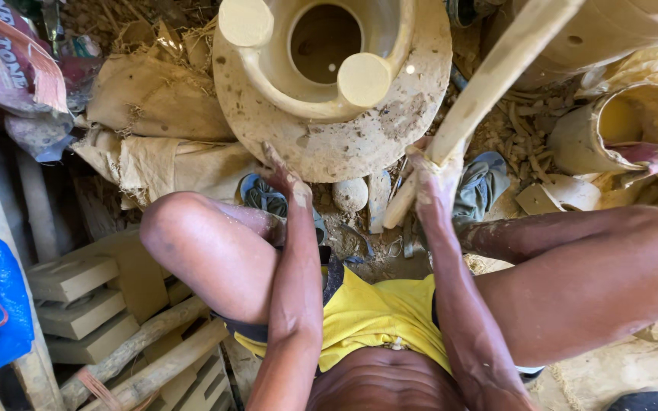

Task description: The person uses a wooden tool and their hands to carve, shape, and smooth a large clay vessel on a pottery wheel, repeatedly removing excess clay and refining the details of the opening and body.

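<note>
Right hand (434, 176) in a tight grip around the clay-coated pole (496, 76); left hand (283, 173), fingers spread, on the wheel's rim (329, 148).

A rough pottery workshop w/ a dirt floor — a pale, unfired clay vessel with thick looped handles (329, 61) sits on a round clay-caked wheel disc (344, 137), and clay scraps (523, 125) litter the ground. Nearby: a clay-smeared plastic bucket (618, 137), worn burlap sacks (158, 125), stacked pale moulded blocks (78, 297) etc. — all dusted in dried slip.
</note>
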